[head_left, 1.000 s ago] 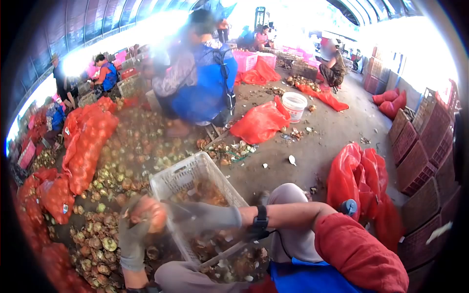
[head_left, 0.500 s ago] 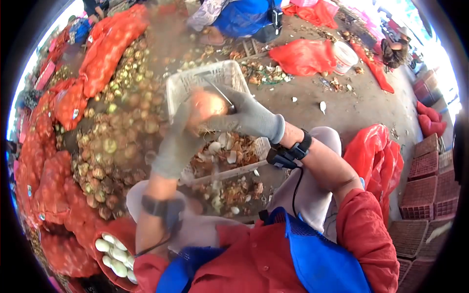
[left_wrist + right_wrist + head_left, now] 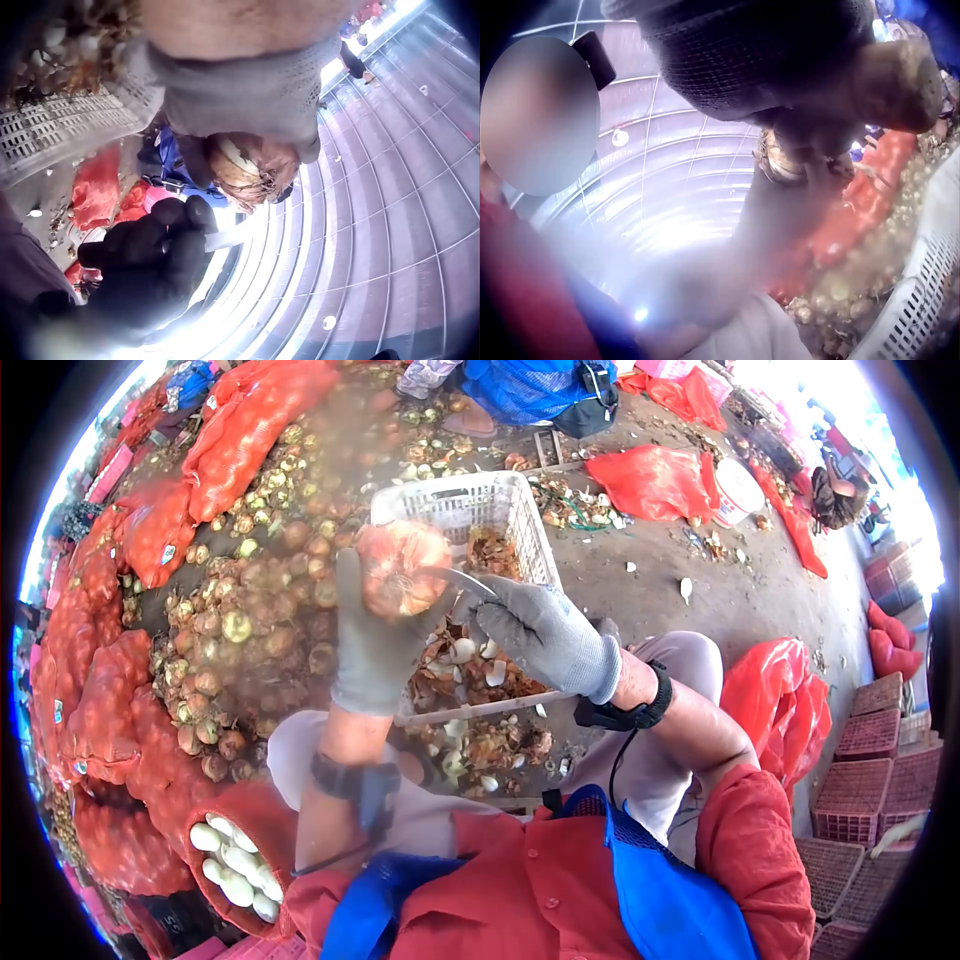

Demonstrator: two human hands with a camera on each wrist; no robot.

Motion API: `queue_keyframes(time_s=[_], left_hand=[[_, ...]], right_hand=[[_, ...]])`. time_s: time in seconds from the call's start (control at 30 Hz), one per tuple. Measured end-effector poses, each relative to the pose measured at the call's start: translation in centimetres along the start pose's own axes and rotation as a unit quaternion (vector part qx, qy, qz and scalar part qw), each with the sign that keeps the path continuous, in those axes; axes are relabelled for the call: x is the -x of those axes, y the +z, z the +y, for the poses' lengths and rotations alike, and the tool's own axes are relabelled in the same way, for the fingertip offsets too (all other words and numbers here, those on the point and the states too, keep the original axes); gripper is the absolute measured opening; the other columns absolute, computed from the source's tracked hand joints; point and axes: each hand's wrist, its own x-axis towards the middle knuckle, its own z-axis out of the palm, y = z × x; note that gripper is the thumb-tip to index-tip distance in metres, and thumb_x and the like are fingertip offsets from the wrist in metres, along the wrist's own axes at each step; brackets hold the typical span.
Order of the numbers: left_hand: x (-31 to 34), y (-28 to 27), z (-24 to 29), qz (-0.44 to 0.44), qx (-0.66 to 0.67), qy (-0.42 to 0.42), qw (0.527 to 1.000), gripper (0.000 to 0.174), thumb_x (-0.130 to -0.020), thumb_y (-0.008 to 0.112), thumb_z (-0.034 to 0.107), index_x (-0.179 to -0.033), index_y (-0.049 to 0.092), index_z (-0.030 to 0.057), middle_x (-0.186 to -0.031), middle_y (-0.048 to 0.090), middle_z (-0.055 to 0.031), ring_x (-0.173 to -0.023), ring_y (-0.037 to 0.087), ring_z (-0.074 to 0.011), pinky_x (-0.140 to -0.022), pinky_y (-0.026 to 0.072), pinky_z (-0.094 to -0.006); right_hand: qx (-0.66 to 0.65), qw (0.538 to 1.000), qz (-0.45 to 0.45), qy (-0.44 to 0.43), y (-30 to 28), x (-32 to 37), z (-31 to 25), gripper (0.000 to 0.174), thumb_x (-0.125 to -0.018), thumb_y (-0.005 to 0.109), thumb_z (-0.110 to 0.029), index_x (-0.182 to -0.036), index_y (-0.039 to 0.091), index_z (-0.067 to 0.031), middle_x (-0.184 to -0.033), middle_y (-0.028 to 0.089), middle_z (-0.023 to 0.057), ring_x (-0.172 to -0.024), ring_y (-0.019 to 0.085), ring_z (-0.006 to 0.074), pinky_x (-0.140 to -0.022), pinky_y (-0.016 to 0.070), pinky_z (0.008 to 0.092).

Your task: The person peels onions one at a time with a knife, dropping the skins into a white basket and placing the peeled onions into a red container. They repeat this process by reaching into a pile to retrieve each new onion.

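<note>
Over the white crate point(image 3: 455, 488), the gloved left hand point(image 3: 375, 645) holds a large onion point(image 3: 402, 570) with loose, papery skin. The gloved right hand point(image 3: 545, 630) grips a small knife, its blade point(image 3: 458, 577) pointing left against the onion's right side in the head view. In the left wrist view the onion point(image 3: 251, 169) sits in the left hand point(image 3: 240, 97), with a pale strip showing on it; the dark right hand point(image 3: 154, 247) is beside it with the blade point(image 3: 226, 238). The right wrist view shows the right hand point(image 3: 757, 60) close up, with part of the onion point(image 3: 781, 161) below.
Onion skins point(image 3: 500, 680) lie in the crate. Loose onions point(image 3: 237, 625) cover the ground at left beside full red net bags point(image 3: 110, 700). A red container point(image 3: 240, 800) holds pale peeled pieces at lower left. Red sacks point(image 3: 655, 480), a bucket point(image 3: 738, 490) and stacked crates point(image 3: 850, 800) stand right.
The head view has tilted down from the wider scene. Both hands have come together over the crate, the onion is now raised at its left part, and the knife blade lies lower against it.
</note>
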Motion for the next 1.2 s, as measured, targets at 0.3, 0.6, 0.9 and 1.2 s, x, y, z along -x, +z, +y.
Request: queue_keyframes(time_s=[0.3,0.6,0.9,1.2], left_hand=[[0.6,0.6,0.2,0.007,-0.024,0.013,1.000,0.071,-0.099,0.051,0.061,-0.145,0.048,0.0065,-0.141,0.056,-0.0172,-0.127,0.058,-0.0335,-0.105,0.0520,-0.0545],[1.7,1.8,0.1,-0.134,-0.070,0.032,0.988,0.061,-0.106,0.037,0.052,-0.144,0.046,0.0054,-0.137,0.059,-0.0125,-0.131,0.056,-0.0268,-0.109,0.0465,-0.0481],[1.7,0.1,0.9,-0.103,-0.104,0.038,0.988,0.053,-0.106,0.049,0.036,-0.145,0.046,0.0011,-0.134,0.062,-0.0160,-0.119,0.066,-0.0279,-0.087,0.0603,-0.0389],[1.2,2.3,-1.2,0.011,-0.120,0.034,0.992,0.054,-0.104,0.053,0.046,-0.141,0.052,0.0067,-0.134,0.061,-0.0143,-0.116,0.062,-0.0256,-0.099,0.0510,-0.0409]], right_hand=[[-0.085,0.994,0.011,0.062,0.1,0.8,-0.4,0.025,-0.105,0.056,-0.022,-0.111,0.064,0.0004,-0.073,0.062,0.0175,-0.063,0.059,0.0336,-0.060,0.0477,0.0416],[-0.078,0.995,0.050,0.033,0.5,1.7,-1.4,0.026,-0.105,0.057,-0.022,-0.116,0.063,0.0006,-0.077,0.065,0.0217,-0.072,0.067,0.0398,-0.061,0.0487,0.0446],[0.079,0.997,0.015,0.003,-1.1,1.0,-1.1,0.029,-0.102,0.059,-0.026,-0.113,0.064,0.0007,-0.078,0.065,0.0226,-0.075,0.066,0.0428,-0.064,0.0498,0.0492],[-0.155,0.985,0.002,0.070,2.9,0.5,2.5,0.036,-0.108,0.052,-0.032,-0.095,0.062,0.0000,-0.066,0.054,0.0068,-0.060,0.054,0.0143,-0.056,0.0444,0.0366]])
